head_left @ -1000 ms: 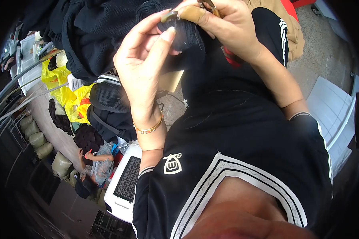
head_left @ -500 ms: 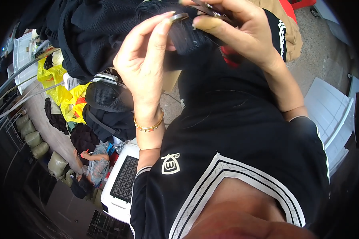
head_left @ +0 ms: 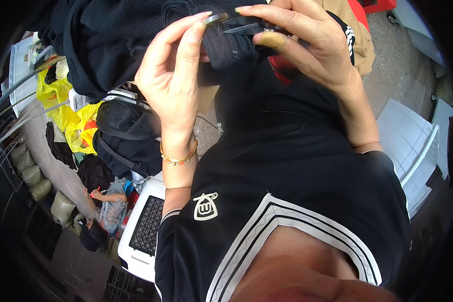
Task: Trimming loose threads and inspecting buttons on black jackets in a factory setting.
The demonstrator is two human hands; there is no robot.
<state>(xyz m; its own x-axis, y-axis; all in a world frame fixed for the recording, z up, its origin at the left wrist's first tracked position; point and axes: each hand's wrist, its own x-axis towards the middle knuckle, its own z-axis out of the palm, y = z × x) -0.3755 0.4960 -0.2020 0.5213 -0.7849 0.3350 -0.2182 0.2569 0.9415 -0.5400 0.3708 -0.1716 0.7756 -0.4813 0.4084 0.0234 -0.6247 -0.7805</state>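
Note:
Pinched between the thumb and forefinger of my left hand (head_left: 171,83) is a small round metallic-edged piece (head_left: 215,19), perhaps a button. My right hand (head_left: 314,45) is closed on small thread snips (head_left: 244,29). Their dark pointed blades aim left, just below and beside the round piece; whether they touch it or a thread I cannot tell. A yellowish covering wraps my right thumb. Under both hands a dark knitted garment (head_left: 110,48) lies bunched, with a folded ribbed part below the blades.
At left are a yellow plastic bag (head_left: 60,98), a black mesh-topped bag (head_left: 123,121) and several cables. Beside my left elbow stands a white box with a black grille (head_left: 158,201). Another person (head_left: 113,209) is beyond it. White plastic panels (head_left: 405,136) are at right.
The snips have turned, so their blades now point left near the round piece. My right hand is slightly lower, and the whole view has shifted a little.

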